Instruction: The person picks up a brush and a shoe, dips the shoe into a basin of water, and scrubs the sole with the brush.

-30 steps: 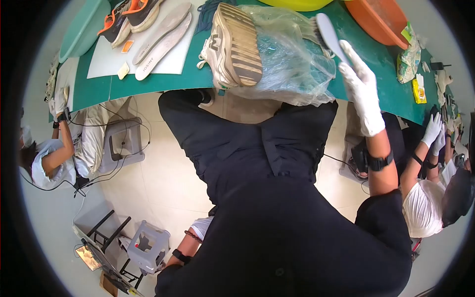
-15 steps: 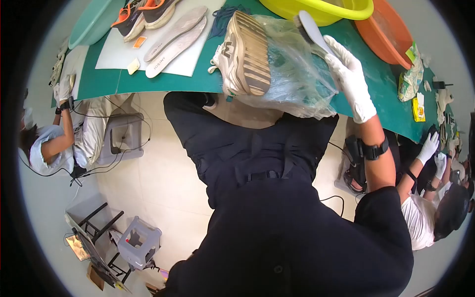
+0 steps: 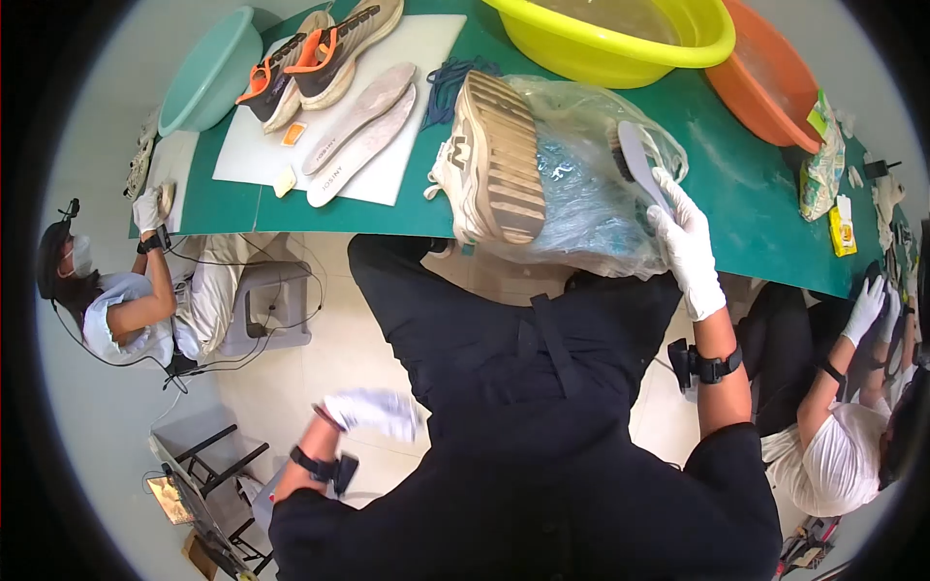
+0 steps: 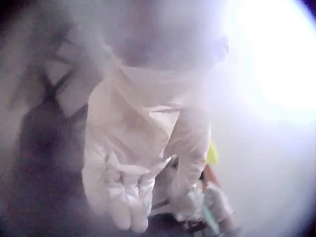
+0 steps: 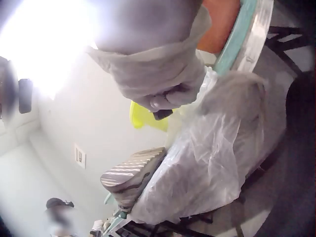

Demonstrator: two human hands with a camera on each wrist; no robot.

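My gloved right hand [image 3: 690, 254] grips the grey handle of a dark-bristled brush [image 3: 639, 163] over the right part of a clear plastic bag [image 3: 581, 218]. In the right wrist view, the curled fingers hide most of the handle. Left of the brush, a white sneaker [image 3: 494, 165] lies on its side on the bag, its ridged, dirt-stained sole showing. My gloved left hand [image 3: 376, 414], blurred in the head view, is low by my left side, away from the table. In the left wrist view its fingers [image 4: 129, 202] hang relaxed with nothing in them.
On a white board [image 3: 373, 184] lie two insoles [image 3: 363, 145] and a pair of orange-lined sneakers [image 3: 325, 63]. Blue laces [image 3: 448, 89] are beside it. A yellow basin [image 3: 601, 48], orange basin [image 3: 775, 97] and teal basin [image 3: 208, 77] stand around the green table [image 3: 746, 213]. People sit on both sides.
My left hand has come into view at the lower left. My right hand has brought the brush nearer to me, over the bag. The head view has shifted, showing more of the table.
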